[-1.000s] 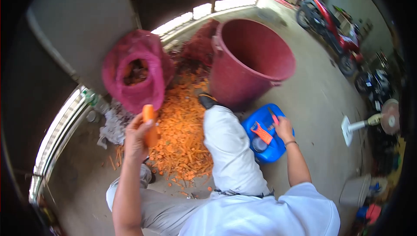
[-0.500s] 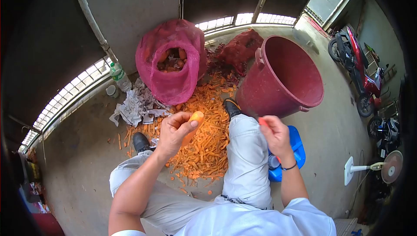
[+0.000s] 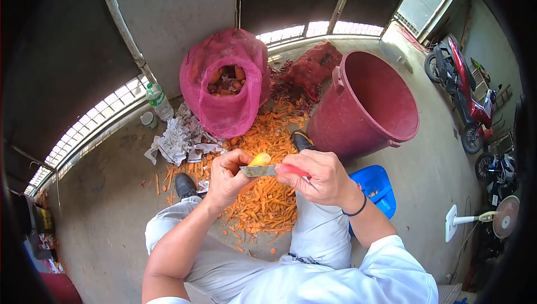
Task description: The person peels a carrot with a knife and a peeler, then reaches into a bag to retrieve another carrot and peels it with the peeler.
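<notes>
My left hand is closed around a carrot, whose pale orange-yellow end sticks up past the thumb. My right hand grips the red handle of a knife. Its flat, stained blade lies across the near side of the carrot, close to my left thumb. Most of the carrot is hidden by the blade and fingers. Beneath both hands, a heap of orange carrot peelings covers the floor between my shoes.
A pink mesh sack of carrots stands ahead, beside crumpled paper and a plastic bottle. To its right are a red mesh sack and a large maroon bin. A blue container sits by my right knee.
My right hand has moved left with the knife, bringing the blade against the carrot. My left hand still holds the carrot, slightly lower and to the right.
</notes>
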### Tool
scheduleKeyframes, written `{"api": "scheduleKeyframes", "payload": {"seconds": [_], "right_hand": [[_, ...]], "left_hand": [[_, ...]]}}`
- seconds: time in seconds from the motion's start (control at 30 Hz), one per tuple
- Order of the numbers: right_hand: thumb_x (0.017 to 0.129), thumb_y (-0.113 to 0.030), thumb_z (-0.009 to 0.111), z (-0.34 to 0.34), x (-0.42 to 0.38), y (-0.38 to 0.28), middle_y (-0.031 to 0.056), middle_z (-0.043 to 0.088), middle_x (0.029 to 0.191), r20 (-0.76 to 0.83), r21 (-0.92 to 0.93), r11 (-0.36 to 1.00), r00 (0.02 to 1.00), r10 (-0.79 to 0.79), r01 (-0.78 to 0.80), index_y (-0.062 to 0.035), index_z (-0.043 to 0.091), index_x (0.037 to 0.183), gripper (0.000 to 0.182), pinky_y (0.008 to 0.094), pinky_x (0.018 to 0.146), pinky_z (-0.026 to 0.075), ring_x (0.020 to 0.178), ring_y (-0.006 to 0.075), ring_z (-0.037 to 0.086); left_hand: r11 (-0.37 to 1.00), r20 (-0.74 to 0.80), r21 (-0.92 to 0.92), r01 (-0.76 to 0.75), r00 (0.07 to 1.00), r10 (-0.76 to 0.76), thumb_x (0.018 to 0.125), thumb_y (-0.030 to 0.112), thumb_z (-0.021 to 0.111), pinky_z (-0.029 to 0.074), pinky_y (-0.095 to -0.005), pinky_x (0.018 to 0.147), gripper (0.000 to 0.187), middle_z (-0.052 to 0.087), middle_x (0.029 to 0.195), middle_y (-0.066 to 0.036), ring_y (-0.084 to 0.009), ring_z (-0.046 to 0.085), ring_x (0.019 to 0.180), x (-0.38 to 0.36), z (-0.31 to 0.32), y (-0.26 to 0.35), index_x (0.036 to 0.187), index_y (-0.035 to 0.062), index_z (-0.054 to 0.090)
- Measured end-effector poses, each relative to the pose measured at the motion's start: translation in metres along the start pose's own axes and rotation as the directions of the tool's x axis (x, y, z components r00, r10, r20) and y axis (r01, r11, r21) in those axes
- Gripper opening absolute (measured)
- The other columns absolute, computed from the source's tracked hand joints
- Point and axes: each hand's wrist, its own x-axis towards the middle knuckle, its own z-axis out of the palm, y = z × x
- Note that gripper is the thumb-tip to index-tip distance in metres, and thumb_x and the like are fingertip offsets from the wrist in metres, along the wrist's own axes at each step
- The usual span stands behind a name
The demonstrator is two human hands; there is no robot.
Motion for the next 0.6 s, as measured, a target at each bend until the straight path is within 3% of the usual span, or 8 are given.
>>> {"api": "scheduleKeyframes", "payload": {"seconds": [0.07,0.13,0.2,0.43,0.5,0.53,0.6], "right_hand": [[0.087,-0.026,0.084,-0.001,-0.001,-0.001,0.0104,0.070,0.080,-0.011,-0.065,0.997,0.999,-0.034,0.033,-0.0036,0.073,0.101,0.029,0.0359,0.055,0.052,0.066,0.0271,0.069],[0.087,-0.025,0.084,-0.002,-0.002,-0.002,0.0104,0.070,0.080,-0.015,-0.049,0.998,0.999,-0.034,0.034,-0.0033,0.073,0.101,0.028,0.0357,0.055,0.052,0.066,0.0269,0.069],[0.087,-0.025,0.084,-0.004,-0.003,-0.001,0.0105,0.070,0.080,-0.019,-0.032,0.999,0.999,-0.035,0.035,-0.0029,0.073,0.101,0.028,0.0354,0.055,0.052,0.066,0.0267,0.069],[0.088,-0.024,0.083,-0.010,-0.006,-0.001,0.0111,0.071,0.080,-0.006,0.085,0.996,1.000,-0.001,0.001,-0.0029,0.075,0.098,0.024,0.0350,0.056,0.053,0.066,0.0264,0.070],[0.088,-0.024,0.083,-0.009,-0.006,-0.003,0.0113,0.071,0.080,-0.004,0.080,0.997,1.000,-0.004,0.005,-0.0030,0.075,0.098,0.024,0.0351,0.056,0.053,0.066,0.0265,0.070],[0.088,-0.024,0.083,-0.007,-0.006,-0.003,0.0114,0.071,0.080,-0.010,0.078,0.997,1.000,-0.005,0.005,-0.0033,0.075,0.098,0.024,0.0351,0.056,0.053,0.066,0.0264,0.070],[0.088,-0.024,0.083,-0.006,-0.007,-0.004,0.0116,0.071,0.080,-0.017,0.075,0.997,1.000,-0.006,0.007,-0.0036,0.076,0.098,0.024,0.0350,0.056,0.053,0.067,0.0264,0.070]], "left_hand": [[0.998,0.013,-0.065,-0.010,1.000,0.011,0.088,0.010,0.076,0.055,-0.0249,0.073,0.016,0.074,0.092,-0.004,-0.0072,0.067,0.081,-0.002,-0.001,-0.007,0.097,-0.0019,0.071],[0.992,0.026,-0.127,-0.021,0.999,0.025,0.087,0.010,0.076,0.055,-0.0252,0.073,0.017,0.074,0.093,-0.005,-0.0076,0.067,0.081,-0.003,-0.001,-0.009,0.097,-0.0024,0.071],[0.969,0.081,-0.237,0.063,0.996,-0.045,0.085,0.010,0.076,0.056,-0.0261,0.073,0.019,0.075,0.094,-0.006,-0.0086,0.067,0.081,-0.004,-0.001,-0.008,0.097,-0.0040,0.071],[0.982,0.103,-0.187,-0.009,0.994,0.028,0.084,0.004,0.073,0.055,-0.0247,0.068,0.017,0.075,0.096,-0.009,-0.0101,0.068,0.078,-0.004,0.001,0.001,0.098,-0.0059,0.073],[0.977,0.068,-0.164,0.140,0.989,-0.130,0.076,0.014,0.080,0.053,-0.0296,0.072,0.025,0.072,0.092,-0.011,-0.0155,0.067,0.081,-0.008,0.002,0.009,0.092,-0.0039,0.072],[0.977,0.068,-0.162,0.138,0.989,-0.129,0.076,0.014,0.080,0.053,-0.0296,0.072,0.025,0.072,0.092,-0.011,-0.0155,0.067,0.081,-0.008,0.001,0.007,0.092,-0.0039,0.072],[0.994,0.058,-0.101,0.036,0.998,-0.030,0.076,0.014,0.080,0.053,-0.0314,0.074,0.026,0.073,0.094,-0.014,-0.0168,0.067,0.082,-0.007,0.001,0.002,0.093,-0.0042,0.073]]}}
